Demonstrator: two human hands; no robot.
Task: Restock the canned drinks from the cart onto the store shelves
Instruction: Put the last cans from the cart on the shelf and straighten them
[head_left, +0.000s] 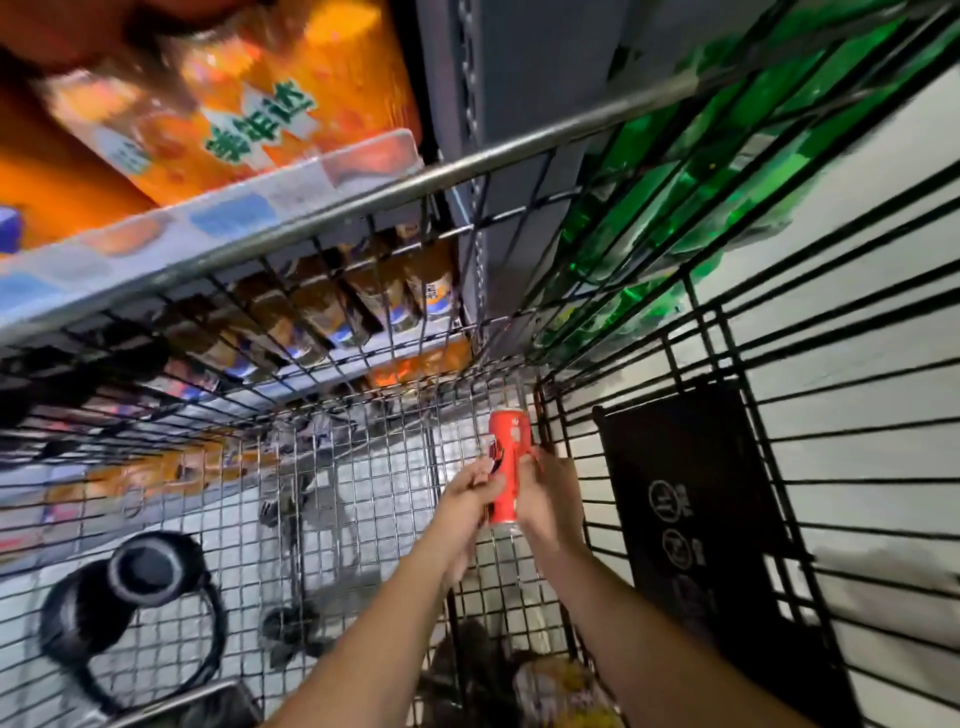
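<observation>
A slim red can (508, 457) is held upright deep inside the wire cart (363, 499), near its far corner. My left hand (470, 501) grips its left side and my right hand (550, 501) wraps its right side. Both arms reach down into the basket. The can's lower end is partly hidden by my fingers. Beyond the cart's rim stands the store shelf (218, 218), with orange drink packs (249, 104) on top and rows of bottles (363, 296) below.
A black bottle with a loop strap (130, 587) lies on the cart floor at the left. A black panel with white symbols (691, 499) hangs on the right wall of the cart. Green bottles (675, 208) show through the wire at upper right. A crumpled package (561, 691) lies near the bottom.
</observation>
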